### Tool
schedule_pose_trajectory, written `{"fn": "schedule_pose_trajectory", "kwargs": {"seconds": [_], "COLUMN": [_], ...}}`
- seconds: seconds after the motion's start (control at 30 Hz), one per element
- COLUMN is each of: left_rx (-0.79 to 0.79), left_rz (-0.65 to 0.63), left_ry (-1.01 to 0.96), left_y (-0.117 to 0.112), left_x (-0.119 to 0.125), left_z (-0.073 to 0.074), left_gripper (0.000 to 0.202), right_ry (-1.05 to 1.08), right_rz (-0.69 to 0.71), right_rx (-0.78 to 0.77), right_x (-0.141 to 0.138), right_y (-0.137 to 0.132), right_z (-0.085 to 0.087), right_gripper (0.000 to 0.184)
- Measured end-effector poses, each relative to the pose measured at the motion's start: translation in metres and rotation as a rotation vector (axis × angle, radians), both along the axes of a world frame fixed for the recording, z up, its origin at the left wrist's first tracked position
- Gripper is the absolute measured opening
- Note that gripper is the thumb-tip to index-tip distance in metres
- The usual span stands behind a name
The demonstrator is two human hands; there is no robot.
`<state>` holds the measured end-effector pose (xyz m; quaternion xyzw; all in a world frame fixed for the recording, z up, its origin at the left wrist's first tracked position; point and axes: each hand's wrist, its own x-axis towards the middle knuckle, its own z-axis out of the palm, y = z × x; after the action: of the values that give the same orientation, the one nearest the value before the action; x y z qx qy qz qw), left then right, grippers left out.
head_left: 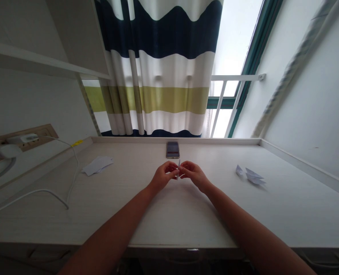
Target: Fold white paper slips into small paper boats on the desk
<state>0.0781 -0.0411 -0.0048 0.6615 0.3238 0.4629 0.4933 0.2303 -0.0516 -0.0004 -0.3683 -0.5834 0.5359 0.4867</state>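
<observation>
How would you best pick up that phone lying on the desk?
Pinch the phone by its two long edges, coming from above on the near side: it lies flat on the desk with a narrow end toward the person, so those edges are easiest to reach.

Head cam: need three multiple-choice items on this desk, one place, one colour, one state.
1. Where is the phone? A) beyond the hands, by the back edge of the desk B) at the front edge C) at the far right
2. Which colour joins navy and white on the curtain? A) red B) olive yellow C) orange
3. What are the left hand and right hand doing? A) lying flat B) pinching a slim white paper strip C) holding the phone

1 A: it lies near the back edge.
2 B: a wide band crosses the curtain.
3 B: the fingers of both hands meet on the strip.
</observation>
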Motion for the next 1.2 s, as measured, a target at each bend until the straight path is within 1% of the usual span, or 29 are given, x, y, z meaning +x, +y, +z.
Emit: {"fn": "schedule_pose_trajectory", "kwargs": {"seconds": [0.1,0.27,0.43,0.57,0.77,0.9,1.2], "left_rx": [-0.018,-0.032,0.049,0.114,0.185,0.197,0.164], "left_rz": [0.007,0.035,0.041,0.065,0.074,0.049,0.038], "left_ry": [-0.012,-0.009,0.029,0.114,0.188,0.196,0.173], "left_y": [0.0,0.0,0.002,0.002,0.0,-0.002,-0.002], "left_x": [0.0,0.001,0.001,0.001,0.002,0.003,0.004], "left_z": [0.001,0.001,-0.005,-0.007,-0.006,-0.007,-0.006], "left_gripper": [0.022,0.025,0.025,0.026,0.027,0.03,0.03], "right_ry": [-0.009,-0.039,-0.075,-0.133,-0.137,-0.143,-0.225], "right_rz": [-0.014,-0.086,-0.137,-0.174,-0.191,-0.23,-0.288], "right_rx": [0.024,0.03,0.083,0.135,0.061,0.047,0.137], "right_x": [-0.001,-0.003,-0.005,-0.005,-0.006,-0.008,-0.008], "right_y": [0.001,-0.001,0.001,0.004,0.004,0.005,0.009], "right_z": [0.0,0.003,0.0,-0.006,-0.006,-0.009,-0.013], "right_gripper": [0.024,0.023,0.023,0.019,0.018,0.015,0.012]}}
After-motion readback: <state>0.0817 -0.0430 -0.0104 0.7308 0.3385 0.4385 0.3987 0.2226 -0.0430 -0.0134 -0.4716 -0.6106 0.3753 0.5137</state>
